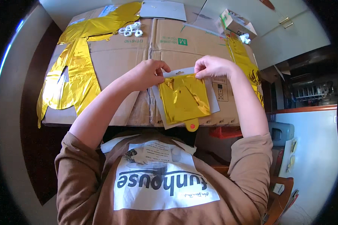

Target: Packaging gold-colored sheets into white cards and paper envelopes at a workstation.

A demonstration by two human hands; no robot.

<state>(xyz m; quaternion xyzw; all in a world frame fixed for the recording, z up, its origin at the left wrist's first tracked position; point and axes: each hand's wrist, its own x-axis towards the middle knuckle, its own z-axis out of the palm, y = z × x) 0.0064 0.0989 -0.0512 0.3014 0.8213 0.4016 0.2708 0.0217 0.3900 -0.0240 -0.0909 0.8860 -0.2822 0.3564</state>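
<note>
A folded gold foil balloon lies flat over a white card with a hanging slot, close to the near edge of the cardboard. My left hand pinches the balloon's upper left corner, thumb against finger. At the upper right corner my right hand grips the foil in the same way. A round-ended gold tab with a red dot sticks out at the bottom of the foil. Card edges show around the balloon on both sides; parts of the fingertips are hidden.
Flattened cardboard covers the table. Large flat gold foil spreads at the left, more gold foil at the right. A bundle of white ribbon, a white sheet and an open box lie at the back.
</note>
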